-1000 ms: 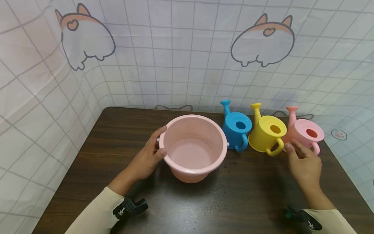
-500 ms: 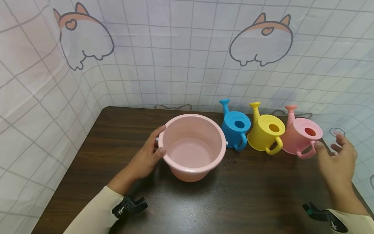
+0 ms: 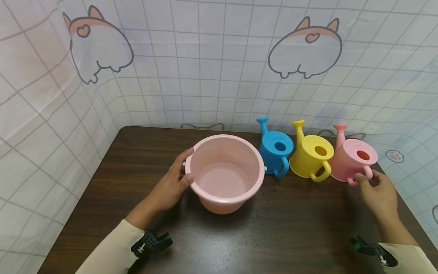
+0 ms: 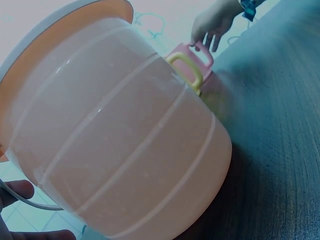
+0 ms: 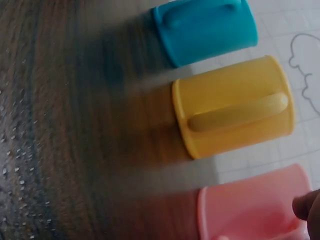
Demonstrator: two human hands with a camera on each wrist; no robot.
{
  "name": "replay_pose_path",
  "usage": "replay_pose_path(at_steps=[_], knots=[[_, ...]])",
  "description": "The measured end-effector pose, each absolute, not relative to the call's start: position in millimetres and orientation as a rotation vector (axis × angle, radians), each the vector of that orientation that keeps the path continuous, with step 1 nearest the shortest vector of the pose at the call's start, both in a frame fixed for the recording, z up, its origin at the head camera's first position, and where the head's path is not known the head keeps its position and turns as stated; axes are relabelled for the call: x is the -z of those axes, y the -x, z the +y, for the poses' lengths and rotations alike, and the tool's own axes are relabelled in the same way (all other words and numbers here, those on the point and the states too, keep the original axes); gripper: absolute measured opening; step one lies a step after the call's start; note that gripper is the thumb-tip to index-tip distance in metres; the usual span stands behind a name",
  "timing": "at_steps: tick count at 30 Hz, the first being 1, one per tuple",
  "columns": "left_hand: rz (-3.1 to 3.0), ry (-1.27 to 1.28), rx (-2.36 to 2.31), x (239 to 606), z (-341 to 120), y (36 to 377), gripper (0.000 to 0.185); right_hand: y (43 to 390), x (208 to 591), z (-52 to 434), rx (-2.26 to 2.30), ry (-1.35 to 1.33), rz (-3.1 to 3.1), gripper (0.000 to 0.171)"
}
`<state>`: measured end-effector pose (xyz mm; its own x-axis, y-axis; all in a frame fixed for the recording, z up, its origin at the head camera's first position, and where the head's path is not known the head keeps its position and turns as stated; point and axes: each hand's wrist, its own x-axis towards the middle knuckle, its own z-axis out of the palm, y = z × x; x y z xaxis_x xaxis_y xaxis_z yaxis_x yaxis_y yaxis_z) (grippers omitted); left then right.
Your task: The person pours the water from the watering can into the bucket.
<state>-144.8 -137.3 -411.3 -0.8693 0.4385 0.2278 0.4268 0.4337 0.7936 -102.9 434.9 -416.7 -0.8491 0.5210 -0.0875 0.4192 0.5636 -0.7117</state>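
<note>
Pink watering can (image 3: 354,160) is standing upright on the worktop (image 3: 137,160), at the far right of the row and well to the right of the pink bucket (image 3: 226,171), which serves as the landmark; going from the left, the left hand (image 3: 171,184) is resting against the bucket's left side, its thumb hooked over the rim and its fingers (image 3: 183,156) curled round the outer wall, so it is steadying the bucket rather than lifting it; the bucket itself is sitting upright and looks empty inside; just to the right of the bucket the blue watering can (image 3: 275,150) is standing almost against the bucket's wall; further right of the bucket the yellow watering can (image 3: 311,156) is standing beside the blue one; furthest right of the bucket, the right hand (image 3: 378,194) is closing on the pink can's handle, its fingers (image 3: 359,178) bent and touching the loop, though whether they are fully gripping it I cannot tell; judging from this, the can is only being taken hold of; lifting it and bringing it towards the bucket are not yet done, and the blue and yellow cans are untouched.
</note>
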Motion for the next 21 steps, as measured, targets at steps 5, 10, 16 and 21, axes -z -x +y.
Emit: replay_pose_path(at_steps=[5,10,16,21], knots=[[2.654,-0.803,-1.460,411.9,-137.5,144.8,0.075,106.3,424.3,438.5,-1.095,0.850,-2.661,0.066],[2.657,-0.837,-1.483,411.8,-137.8,145.9,0.078,109.9,427.3,439.9,-1.054,0.852,-2.669,0.063],[2.668,-0.841,-1.473,412.9,-137.8,145.6,0.076,110.1,432.1,439.7,-0.982,0.833,-2.648,0.054],[2.661,-0.844,-1.472,414.0,-137.2,145.5,0.076,109.0,437.1,443.1,-0.930,0.841,-2.624,0.053]])
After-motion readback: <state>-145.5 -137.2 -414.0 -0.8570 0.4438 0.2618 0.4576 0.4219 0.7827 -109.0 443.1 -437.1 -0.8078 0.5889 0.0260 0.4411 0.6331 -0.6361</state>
